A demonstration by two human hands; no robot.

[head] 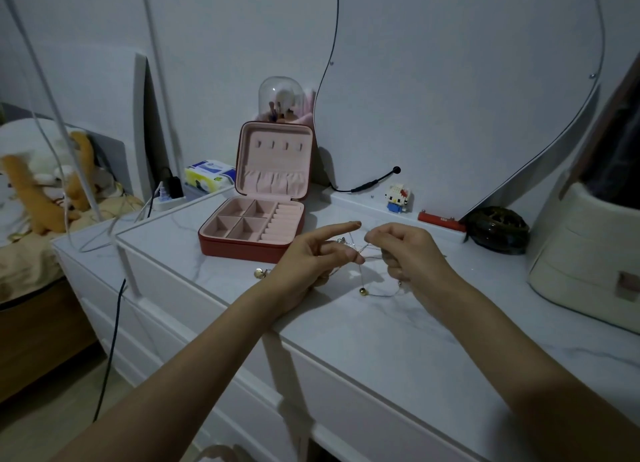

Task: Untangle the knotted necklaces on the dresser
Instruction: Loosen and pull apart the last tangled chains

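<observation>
Head view, marble dresser (pixel 381 337), both hands' fingers (pixel 356 259) pinching tangled necklaces (pixel 362 274), dim bedroom.

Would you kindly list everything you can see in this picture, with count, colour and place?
necklaces: count unclear, thin pale chains with gold beads, held between both hands over the dresser
pendant: one, gold, on the top left of the left hand
dresser: one, white marble-look top, centre
jewellery box: one, red outside, pink inside, open, behind the hands
glass dome: one, clear, behind the box
tissue pack: one, white, blue and yellow, left of the box
block figure: one, white, red and blue, on the back ledge
plush toys: orange and white, on the bed at left
left hand: one, pinching chain, forefinger straight
right hand: one, pinching chain
</observation>
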